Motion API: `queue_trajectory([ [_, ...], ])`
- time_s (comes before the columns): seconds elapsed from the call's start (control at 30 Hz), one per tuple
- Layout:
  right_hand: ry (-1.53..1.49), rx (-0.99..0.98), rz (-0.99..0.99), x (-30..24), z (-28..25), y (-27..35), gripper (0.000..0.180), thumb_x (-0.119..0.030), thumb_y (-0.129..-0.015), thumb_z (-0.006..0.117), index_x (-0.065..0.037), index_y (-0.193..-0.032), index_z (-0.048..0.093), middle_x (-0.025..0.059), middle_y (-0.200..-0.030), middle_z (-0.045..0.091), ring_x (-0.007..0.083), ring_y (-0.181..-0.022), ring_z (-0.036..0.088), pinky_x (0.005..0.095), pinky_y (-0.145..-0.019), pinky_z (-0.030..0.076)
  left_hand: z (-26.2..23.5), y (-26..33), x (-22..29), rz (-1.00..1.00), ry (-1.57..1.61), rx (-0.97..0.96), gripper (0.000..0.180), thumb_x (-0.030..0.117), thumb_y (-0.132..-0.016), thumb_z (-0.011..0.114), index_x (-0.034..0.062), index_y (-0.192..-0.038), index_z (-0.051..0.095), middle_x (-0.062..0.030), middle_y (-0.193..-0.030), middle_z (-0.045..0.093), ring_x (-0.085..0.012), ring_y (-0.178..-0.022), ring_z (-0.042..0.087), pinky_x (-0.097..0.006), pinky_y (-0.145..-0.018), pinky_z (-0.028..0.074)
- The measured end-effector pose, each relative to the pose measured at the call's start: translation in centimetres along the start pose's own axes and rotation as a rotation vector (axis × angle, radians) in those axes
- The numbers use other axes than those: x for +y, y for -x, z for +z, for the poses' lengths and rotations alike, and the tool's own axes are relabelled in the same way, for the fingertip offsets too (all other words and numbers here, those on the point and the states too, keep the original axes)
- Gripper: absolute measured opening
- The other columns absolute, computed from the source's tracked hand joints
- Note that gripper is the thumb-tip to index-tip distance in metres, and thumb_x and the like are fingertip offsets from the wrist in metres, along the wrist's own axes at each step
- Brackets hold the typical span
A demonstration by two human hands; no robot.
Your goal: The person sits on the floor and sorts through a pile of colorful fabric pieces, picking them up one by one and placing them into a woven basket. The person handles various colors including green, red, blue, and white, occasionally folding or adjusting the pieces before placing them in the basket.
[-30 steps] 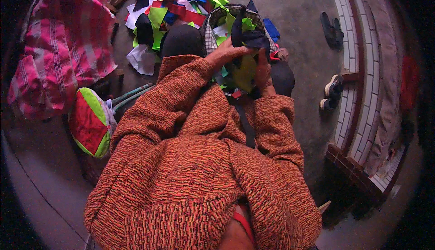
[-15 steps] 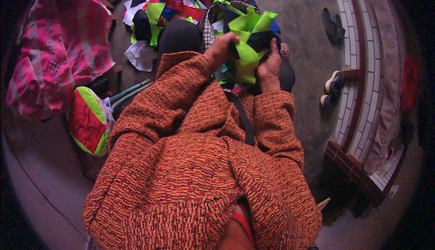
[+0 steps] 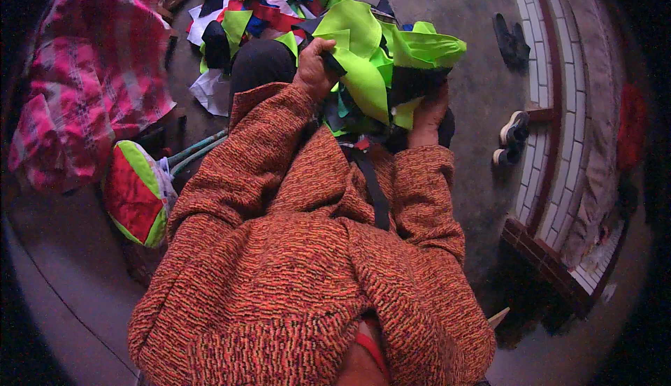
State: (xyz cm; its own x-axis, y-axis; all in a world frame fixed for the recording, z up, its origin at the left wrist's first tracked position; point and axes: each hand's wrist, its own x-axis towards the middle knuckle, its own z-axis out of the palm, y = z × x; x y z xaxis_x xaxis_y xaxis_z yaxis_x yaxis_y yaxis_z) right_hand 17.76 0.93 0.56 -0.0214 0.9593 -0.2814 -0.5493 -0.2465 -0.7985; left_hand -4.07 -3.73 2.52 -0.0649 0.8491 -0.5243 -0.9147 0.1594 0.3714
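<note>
Sorting scraps, the left hand (image 3: pixel 316 68) pinched a bright green cloth (image 3: pixel 363 71) lifted over the scrap pile (image 3: pixel 258 1), the right hand (image 3: pixel 428 113) gripping beneath; next likely needs pulling it free.

Both forearms, in orange knit sleeves, reach forward from the lower edge. The left hand (image 3: pixel 316 68) is raised with its fingers curled shut in a grip. The right hand (image 3: pixel 428 115) sits lower, fingers closed, partly hidden.
</note>
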Motion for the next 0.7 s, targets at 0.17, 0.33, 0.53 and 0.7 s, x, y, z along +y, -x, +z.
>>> queue_trajectory([
  [0.17,0.079,-0.009,-0.087,-0.7,-0.4,-0.1,0.043,-0.040,-0.087,0.042,-0.008,-0.116,0.048,0.0062,-0.110,0.053,0.0224,-0.100,0.050,0.0367,-0.088,0.038,1.4,1.4,1.4,0.014,0.076,-0.034,0.037,0.021,-0.077,0.047,0.0025,-0.109,0.051,-0.0125,-0.101,0.058,-0.0282,-0.091,0.057,-0.042,-0.083,0.043],
  [0.33,-0.065,0.058,-0.014,-2.7,3.0,1.8,0.049,-0.042,-0.086,0.041,-0.009,-0.122,0.045,0.0076,-0.119,0.050,0.0248,-0.110,0.045,0.0405,-0.094,0.033,1.7,1.8,2.0,0.042,0.087,-0.057,0.037,0.020,-0.077,0.047,0.0029,-0.110,0.051,-0.0128,-0.102,0.058,-0.0291,-0.092,0.056,-0.043,-0.084,0.043],
  [0.53,-0.028,0.060,-0.015,-1.7,0.9,0.3,0.043,-0.036,-0.088,0.039,-0.008,-0.120,0.048,0.0066,-0.118,0.052,0.0224,-0.106,0.048,0.0363,-0.094,0.033,-1.1,0.1,1.1,0.012,-0.308,-0.033,0.033,0.024,-0.076,0.055,0.0025,-0.101,0.055,-0.0102,-0.093,0.060,-0.0238,-0.084,0.058,-0.037,-0.075,0.047],
  [0.7,-0.204,0.098,0.091,-3.0,3.1,1.2,0.038,-0.033,-0.088,0.042,-0.009,-0.116,0.052,0.0048,-0.114,0.055,0.0203,-0.104,0.051,0.0347,-0.094,0.034,0.9,1.5,0.8,-0.046,-0.910,0.068,0.034,0.029,-0.075,0.063,-0.0005,-0.092,0.056,-0.0054,-0.077,0.056,-0.0156,-0.071,0.057,-0.028,-0.060,0.046],
])
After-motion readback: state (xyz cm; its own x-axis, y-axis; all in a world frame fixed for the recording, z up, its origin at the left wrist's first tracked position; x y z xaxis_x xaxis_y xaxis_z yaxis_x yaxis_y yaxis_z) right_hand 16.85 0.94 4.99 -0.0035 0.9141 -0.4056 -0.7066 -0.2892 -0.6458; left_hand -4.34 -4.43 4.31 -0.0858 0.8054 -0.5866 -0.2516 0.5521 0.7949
